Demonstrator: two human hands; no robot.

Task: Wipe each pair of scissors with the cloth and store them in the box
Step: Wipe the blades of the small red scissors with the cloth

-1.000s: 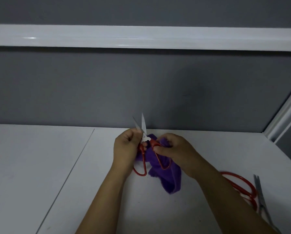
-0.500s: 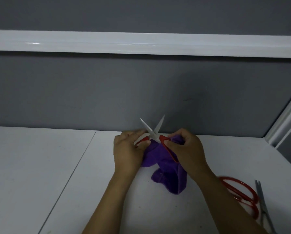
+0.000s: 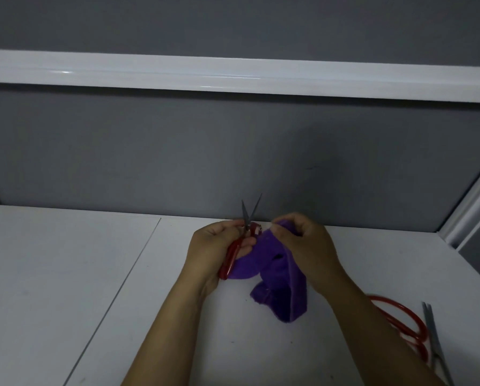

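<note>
Head view: left hand (image 3: 213, 246) grips the small red-handled steel scissors (image 3: 234, 253) above the white table (image 3: 66, 274), tips up; blades now a narrower V than half a second ago; right hand (image 3: 305, 246) pinches the purple fleece cloth (image 3: 278, 274) just beside the pivot; wiping looks under way; box not in view; large red-looped scissors (image 3: 400, 316) and slim all-metal scissors (image 3: 434, 338) wait at right.
</note>
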